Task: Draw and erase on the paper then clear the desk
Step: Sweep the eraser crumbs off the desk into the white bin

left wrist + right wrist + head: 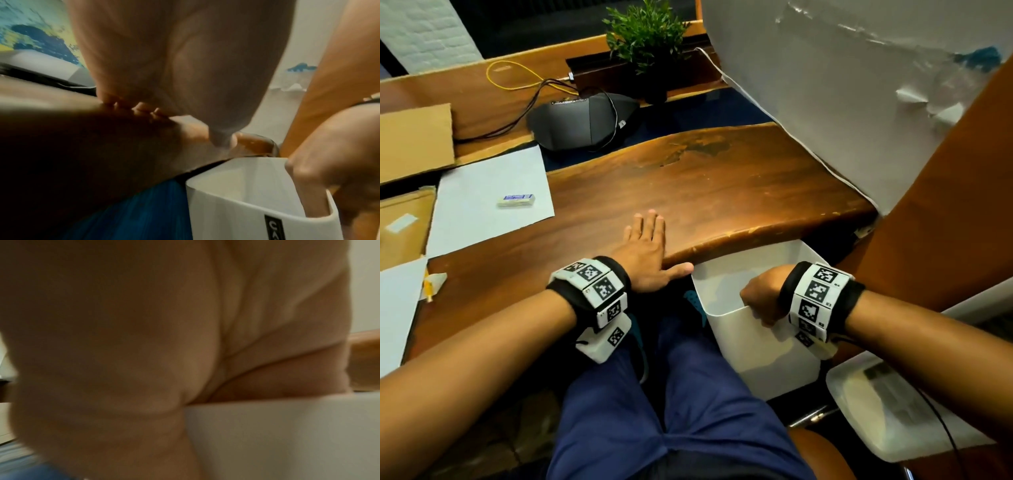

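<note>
A white sheet of paper (489, 198) lies on the wooden desk (705, 192) at the left, with a white eraser (516, 200) in a blue sleeve on top of it. A yellow pencil (428, 289) pokes out beside other paper at the far left edge. My left hand (649, 246) lies flat on the desk's front edge, fingers straight, thumb near the bin. My right hand (760, 298) grips the near rim of a white bin (756, 353) held just below the desk edge. The left wrist view shows the bin (236, 211) with my right hand's fingers (312, 201) hooked inside it.
A black conference phone (582, 120) with cables and a potted plant (647, 44) sit at the back. Cardboard pieces (414, 140) lie at the left. A large white board (859, 96) leans at the right. My legs in blue trousers (688, 394) are under the desk.
</note>
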